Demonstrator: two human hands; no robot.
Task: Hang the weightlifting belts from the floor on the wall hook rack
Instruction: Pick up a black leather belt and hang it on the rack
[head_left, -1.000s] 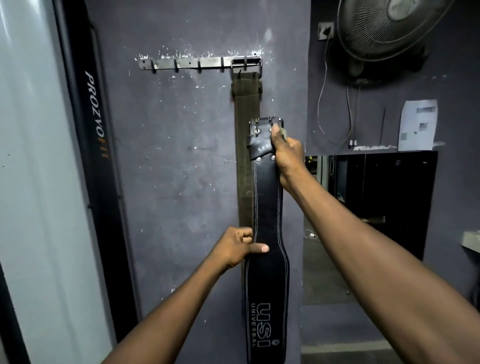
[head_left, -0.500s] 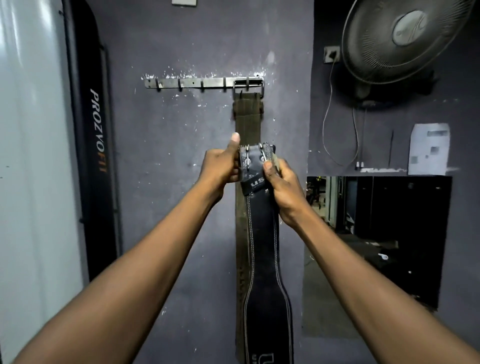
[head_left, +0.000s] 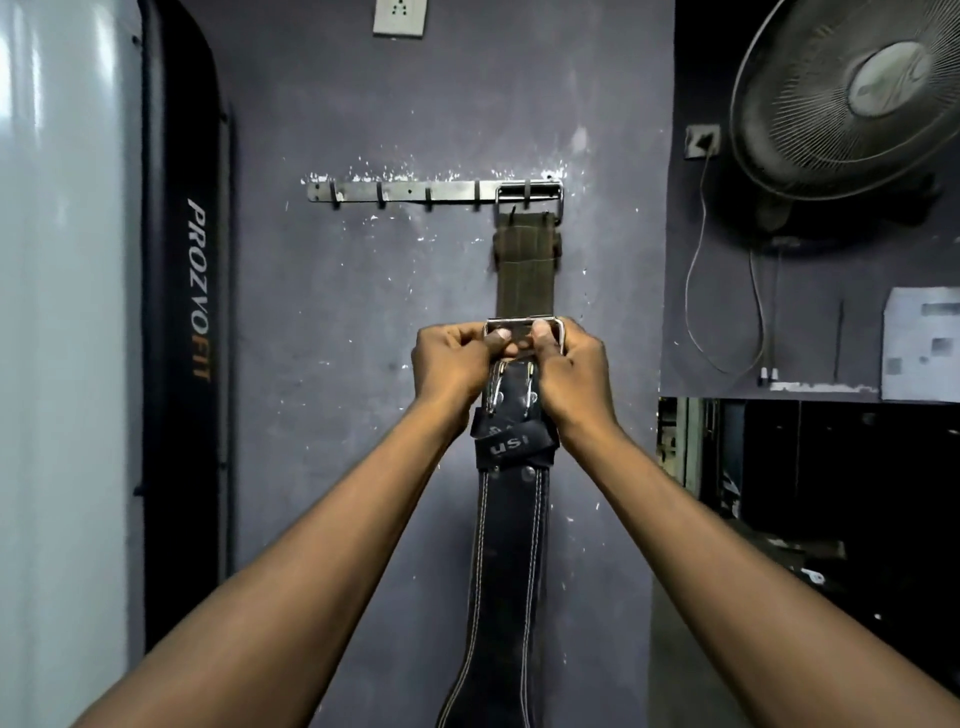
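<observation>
— Where is the black belt (head_left: 511, 545)?
— Below the hook rack (head_left: 405, 191), hanging in front of the green belt (head_left: 524, 270), which fills the rack's right end.
— What holds it?
— The left hand (head_left: 452, 364) and right hand (head_left: 571, 364) both pinch its metal buckle (head_left: 519, 323), thumbs on the top edge.
— Any room?
— Bare hooks run leftward along the rack. The fan (head_left: 852, 93) sits well off to the right.
</observation>
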